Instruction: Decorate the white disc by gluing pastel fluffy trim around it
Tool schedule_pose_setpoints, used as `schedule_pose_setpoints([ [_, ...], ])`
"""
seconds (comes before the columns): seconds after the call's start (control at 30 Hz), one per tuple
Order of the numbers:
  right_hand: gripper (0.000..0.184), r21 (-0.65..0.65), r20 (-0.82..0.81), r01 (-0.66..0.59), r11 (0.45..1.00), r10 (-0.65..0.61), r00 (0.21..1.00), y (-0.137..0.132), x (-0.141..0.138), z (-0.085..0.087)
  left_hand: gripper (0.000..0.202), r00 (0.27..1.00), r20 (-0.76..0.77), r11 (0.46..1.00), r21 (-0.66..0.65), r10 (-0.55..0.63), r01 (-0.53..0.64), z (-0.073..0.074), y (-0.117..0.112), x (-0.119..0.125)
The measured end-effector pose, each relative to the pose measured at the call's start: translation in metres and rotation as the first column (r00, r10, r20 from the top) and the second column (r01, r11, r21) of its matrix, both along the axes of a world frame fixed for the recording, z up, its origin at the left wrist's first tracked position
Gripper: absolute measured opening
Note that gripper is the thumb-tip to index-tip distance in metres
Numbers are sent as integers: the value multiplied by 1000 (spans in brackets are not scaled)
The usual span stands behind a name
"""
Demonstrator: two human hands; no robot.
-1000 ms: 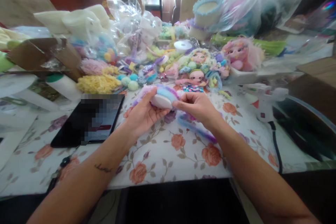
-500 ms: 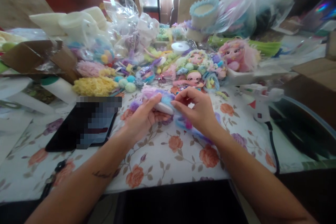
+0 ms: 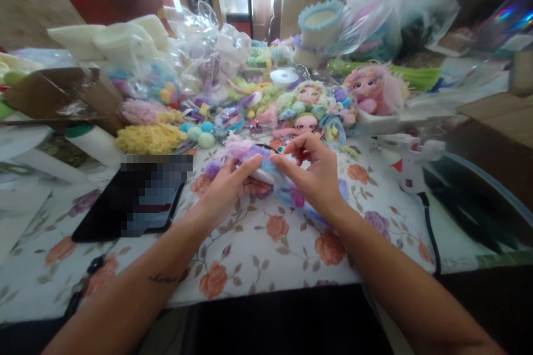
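Note:
Near the middle of the floral cloth, my left hand (image 3: 239, 177) is closed around a fluffy pastel piece with a smooth white base (image 3: 262, 176). Lilac and pink fluff (image 3: 239, 148) sticks up beyond my left thumb. Above the white base, my right hand (image 3: 310, 169) is closed, thumb and index finger pinching at the blue-lilac fluff at its right end. What exactly lies between those fingertips is too blurred to tell. A thin black curved edge (image 3: 270, 147) shows behind the piece. Below my right hand lie loose blue and purple fluffy strands (image 3: 297, 197), partly hidden by it.
A dark tablet (image 3: 120, 199) lies to the left. On the right stands a white glue gun (image 3: 414, 163) with a black cord. Yellow yarn (image 3: 145, 137), pompoms (image 3: 202, 136), a doll face (image 3: 306, 123), a pink doll (image 3: 370, 89) and plastic bags (image 3: 387, 11) crowd the back.
My left thumb has moved right over the fluff, covering more of the piece. The piece has tilted slightly, and the black curved edge now shows. My right hand has shifted little.

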State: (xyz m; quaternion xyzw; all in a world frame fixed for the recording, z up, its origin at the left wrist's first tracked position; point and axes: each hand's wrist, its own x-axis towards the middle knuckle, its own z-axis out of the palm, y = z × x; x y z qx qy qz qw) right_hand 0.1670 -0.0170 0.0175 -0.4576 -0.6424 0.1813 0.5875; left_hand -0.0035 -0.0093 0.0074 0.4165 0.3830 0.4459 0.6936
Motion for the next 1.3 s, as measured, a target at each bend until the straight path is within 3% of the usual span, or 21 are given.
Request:
schedule_pose_setpoints([
  [0.2, 23, 128, 189, -14, 992, -10, 982, 4, 0, -6, 29, 999, -26, 1000, -10, -24, 24, 2, -3, 1],
  [0.57, 24, 75, 112, -21, 997, 13, 994, 10, -4, -17, 25, 1000, 7, 999, -50, -19, 19, 5, -4, 0],
  [0.7, 26, 19, 74, -3, 1000, 1, 997, 8, -2, -12, 29, 996, 24, 996, -35, -82, 83, 5, -1, -2],
  [0.8, 23, 53, 28, 26, 998, -28, 999, 5, -1, -7, 30, 993, 45, 994, -11, -110, 111, 5, 0, -3],
  [1.07, 26, 196, 161, 24, 980, -57, 985, 7, -3, -13, 32, 993, 48, 992, -71, -103, 107, 1, 1, -3],
  [1.3, 25, 135, 164, 32, 990, -54, 985, 9, -5, -17, 31, 989, 119, 984, -145, -83, 100, 0, 1, -2],
])
